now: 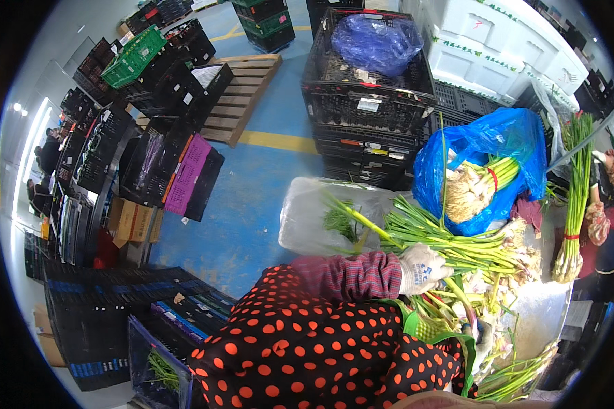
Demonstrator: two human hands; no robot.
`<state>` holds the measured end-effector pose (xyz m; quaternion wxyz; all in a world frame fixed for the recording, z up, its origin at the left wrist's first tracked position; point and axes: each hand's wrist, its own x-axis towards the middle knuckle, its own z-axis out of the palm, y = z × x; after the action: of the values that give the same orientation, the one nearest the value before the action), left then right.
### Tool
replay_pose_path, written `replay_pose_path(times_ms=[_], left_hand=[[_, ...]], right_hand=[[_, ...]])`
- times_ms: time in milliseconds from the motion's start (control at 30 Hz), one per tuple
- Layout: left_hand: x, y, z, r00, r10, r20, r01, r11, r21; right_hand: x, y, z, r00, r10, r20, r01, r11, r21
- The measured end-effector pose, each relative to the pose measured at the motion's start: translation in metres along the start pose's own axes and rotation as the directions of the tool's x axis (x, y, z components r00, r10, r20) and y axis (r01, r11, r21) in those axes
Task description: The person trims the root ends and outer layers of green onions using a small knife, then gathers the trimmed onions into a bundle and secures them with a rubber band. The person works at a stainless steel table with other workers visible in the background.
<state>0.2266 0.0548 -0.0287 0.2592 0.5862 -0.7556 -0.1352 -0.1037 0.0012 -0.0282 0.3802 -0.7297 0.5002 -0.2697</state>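
My left hand (423, 269), in a white knit glove with printing, is curled around a green garlic stalk (458, 292). Lower down, my right hand (482, 341), also gloved and partly hidden by the apron edge, grips the purple-white lower end of that stalk. A loose heap of green garlic (455, 245) lies beyond my left hand, roots pointing right, on a metal table (540, 307) strewn with peeled skins. More loose stalks (522, 370) rest at the near corner. A blue plastic bag (522, 133) holds a garlic bundle (470, 189) tied with a red band.
A plastic-lined bin (302, 220) with green trimmings stands beside the table. Stacked black crates (368, 112) and white foam boxes (491, 41) rise behind. Another banded bundle (573, 204) is at the far edge, near another person's sleeve (596, 222). A wooden pallet (245, 92) lies on the floor.
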Motion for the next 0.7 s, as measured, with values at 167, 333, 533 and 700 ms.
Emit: replay_pose_path(times_ms=[167, 333, 533, 700], left_hand=[[0.007, 0.024, -0.011, 0.990, 0.100, -0.103, -0.086, 0.988, 0.125], [0.010, 0.039, -0.013, 0.687, 0.385, -0.617, -0.364, 0.917, 0.167], [0.019, 0.061, 0.031, 0.994, -0.101, -0.045, 0.033, 0.660, -0.751], [0.026, 0.067, 0.065, 0.998, 0.040, -0.049, -0.060, 0.358, -0.932]], right_hand=[[-0.011, 0.009, -0.002, 0.980, 0.199, -0.002, -0.190, 0.938, 0.290], [-0.007, -0.001, 0.019, 0.994, 0.097, -0.054, -0.078, 0.955, 0.286], [0.001, -0.023, 0.044, 0.999, 0.048, -0.014, -0.038, 0.912, 0.407], [-0.002, -0.022, 0.055, 0.996, 0.083, 0.029, -0.087, 0.870, 0.486]])
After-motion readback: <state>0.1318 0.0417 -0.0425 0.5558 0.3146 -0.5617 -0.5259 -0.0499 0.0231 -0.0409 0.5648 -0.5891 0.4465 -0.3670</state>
